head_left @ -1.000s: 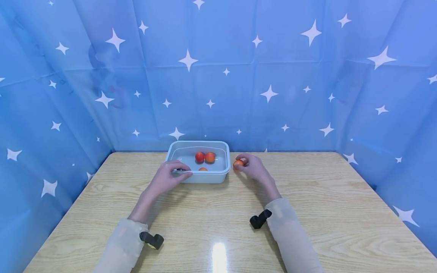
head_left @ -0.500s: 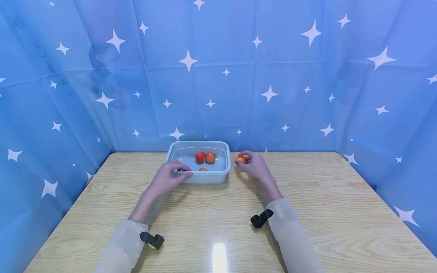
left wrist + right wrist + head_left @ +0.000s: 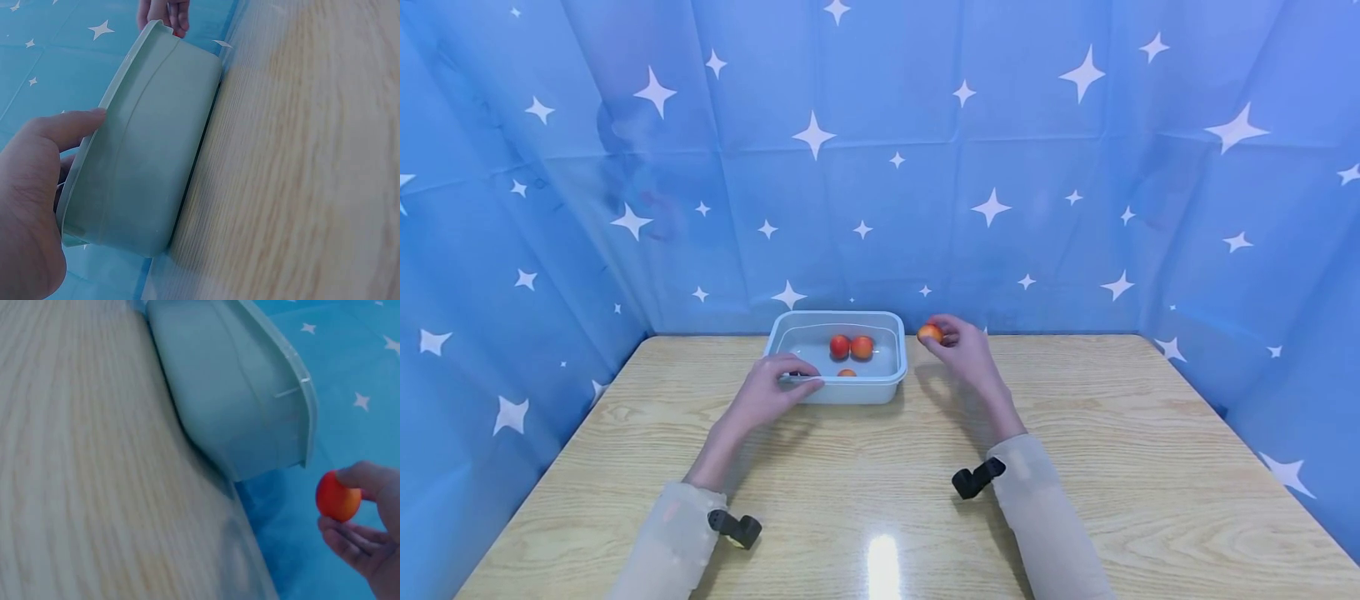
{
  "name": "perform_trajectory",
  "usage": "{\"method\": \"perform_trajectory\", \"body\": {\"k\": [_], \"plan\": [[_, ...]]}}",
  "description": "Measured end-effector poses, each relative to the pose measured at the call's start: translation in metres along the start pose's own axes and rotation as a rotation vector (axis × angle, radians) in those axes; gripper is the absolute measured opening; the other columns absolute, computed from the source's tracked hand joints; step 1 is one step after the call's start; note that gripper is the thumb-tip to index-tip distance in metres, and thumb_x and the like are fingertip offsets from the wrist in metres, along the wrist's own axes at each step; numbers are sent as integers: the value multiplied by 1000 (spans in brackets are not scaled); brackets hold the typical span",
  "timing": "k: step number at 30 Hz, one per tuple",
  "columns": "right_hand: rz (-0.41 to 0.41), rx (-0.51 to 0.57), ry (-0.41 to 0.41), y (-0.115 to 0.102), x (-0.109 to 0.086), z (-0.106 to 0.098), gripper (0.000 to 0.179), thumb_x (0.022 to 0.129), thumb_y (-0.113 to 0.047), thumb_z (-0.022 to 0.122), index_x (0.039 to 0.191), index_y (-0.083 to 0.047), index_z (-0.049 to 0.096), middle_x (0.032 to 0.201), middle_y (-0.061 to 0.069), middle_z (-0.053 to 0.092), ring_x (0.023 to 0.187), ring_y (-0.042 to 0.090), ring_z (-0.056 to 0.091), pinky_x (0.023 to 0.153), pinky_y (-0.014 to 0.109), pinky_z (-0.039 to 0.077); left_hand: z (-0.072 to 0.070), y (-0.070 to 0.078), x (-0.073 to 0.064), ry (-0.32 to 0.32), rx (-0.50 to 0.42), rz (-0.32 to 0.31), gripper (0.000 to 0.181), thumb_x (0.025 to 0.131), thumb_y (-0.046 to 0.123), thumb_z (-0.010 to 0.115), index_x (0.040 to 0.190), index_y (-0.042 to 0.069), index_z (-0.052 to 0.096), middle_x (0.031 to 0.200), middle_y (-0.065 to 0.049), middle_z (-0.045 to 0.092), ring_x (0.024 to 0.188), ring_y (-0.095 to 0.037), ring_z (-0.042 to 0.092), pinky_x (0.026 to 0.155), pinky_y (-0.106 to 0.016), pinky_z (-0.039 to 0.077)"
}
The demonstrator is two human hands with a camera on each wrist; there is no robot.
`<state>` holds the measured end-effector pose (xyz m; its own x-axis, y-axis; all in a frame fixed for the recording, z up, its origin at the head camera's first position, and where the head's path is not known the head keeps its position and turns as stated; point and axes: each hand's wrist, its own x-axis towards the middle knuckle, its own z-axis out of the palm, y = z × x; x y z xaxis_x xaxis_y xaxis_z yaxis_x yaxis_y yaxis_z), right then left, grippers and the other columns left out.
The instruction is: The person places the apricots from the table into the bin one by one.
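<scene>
A pale blue-green plastic tub [image 3: 861, 392] stands at the back of the table with a few red-orange fruits [image 3: 862, 347] inside; one is partly hidden by the near wall. My left hand [image 3: 767, 392] pinches the tub's near rim at its left part, thumb outside and fingers inside, as the left wrist view of the tub [image 3: 150, 144] bears out. Just right of the tub, my right hand [image 3: 966, 352] holds a small round red-orange fruit [image 3: 930, 332] between thumb and fingers, raised off the table. The right wrist view has this fruit [image 3: 336, 499] apart from the tub wall.
The wood-grain table [image 3: 880, 467] runs back to a blue curtain [image 3: 895, 192] printed with white stars. A black wrist camera [image 3: 734, 528] sits at the left sleeve, and another black camera [image 3: 977, 478] at the right sleeve.
My right hand has lifted the red-orange fruit up from the table, moving slightly right and away from me. The left hand and the tub have stayed in place.
</scene>
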<state>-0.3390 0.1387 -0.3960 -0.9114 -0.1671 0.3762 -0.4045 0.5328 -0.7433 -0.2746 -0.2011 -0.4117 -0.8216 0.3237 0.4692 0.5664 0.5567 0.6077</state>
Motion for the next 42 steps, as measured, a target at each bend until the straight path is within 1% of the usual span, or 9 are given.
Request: {"method": "perform_trajectory", "body": {"k": [7, 13, 21, 27, 31, 35, 38, 42], "plan": [[-49, 33, 39, -10, 3, -1, 30, 93, -20, 76, 118, -5, 70, 106, 15, 70, 92, 29, 70, 83, 41, 57, 1, -2, 2, 5, 10, 13, 16, 88, 22, 81, 99, 10, 79, 94, 4, 73, 93, -18, 67, 90, -44, 51], [-104, 44, 53, -20, 4, -1, 32, 93, -21, 76, 120, -4, 70, 107, 16, 72, 90, 28, 70, 82, 41, 58, 1, -3, 2, 6, 14, 14, 17, 88, 21, 81, 99, 9, 79, 94, 4, 73, 93, -18, 67, 90, -44, 51], [-134, 64, 15, -34, 3, 3, 33, 92, -24, 77, 120, -7, 71, 108, 11, 72, 88, 23, 69, 79, 37, 57, 1, -1, 1, 8, 16, 1, 14, 88, 22, 81, 99, 13, 79, 95, 4, 73, 94, -17, 66, 90, -44, 51], [-150, 72, -23, -38, 2, 9, 37, 92, -23, 77, 123, -5, 70, 108, 9, 70, 87, 22, 67, 78, 38, 56, 0, -1, 1, 5, 13, 5, 16, 88, 22, 81, 99, 10, 79, 94, 4, 73, 93, -18, 66, 90, -44, 51], [-172, 59, -45, -41, 2, 13, 35, 92, -22, 77, 122, -6, 71, 107, 8, 71, 86, 21, 67, 79, 38, 56, 0, -1, 0, 5, 12, 7, 17, 88, 23, 81, 100, 10, 79, 94, 4, 72, 93, -17, 66, 90, -44, 51], [-179, 49, -83, -45, 0, 16, 33, 93, -20, 76, 123, -7, 70, 109, 8, 70, 87, 21, 67, 80, 40, 57, 0, -1, 1, 6, 12, 10, 18, 88, 23, 81, 100, 9, 79, 95, 4, 73, 93, -17, 66, 90, -44, 51], [-178, 39, -115, -46, -2, 19, 33, 94, -22, 75, 125, -10, 70, 110, 7, 71, 89, 20, 67, 80, 40, 57, 0, -1, 1, 4, 10, 10, 19, 88, 23, 81, 101, 9, 79, 95, 4, 73, 94, -18, 66, 90, -45, 51], [-176, 30, -160, -46, -2, 22, 34, 94, -25, 75, 125, -12, 71, 113, 5, 71, 91, 19, 67, 81, 37, 57, 0, 0, 1, 4, 6, 17, 19, 88, 22, 81, 101, 8, 79, 95, 3, 73, 94, -18, 67, 90, -46, 51]]}}
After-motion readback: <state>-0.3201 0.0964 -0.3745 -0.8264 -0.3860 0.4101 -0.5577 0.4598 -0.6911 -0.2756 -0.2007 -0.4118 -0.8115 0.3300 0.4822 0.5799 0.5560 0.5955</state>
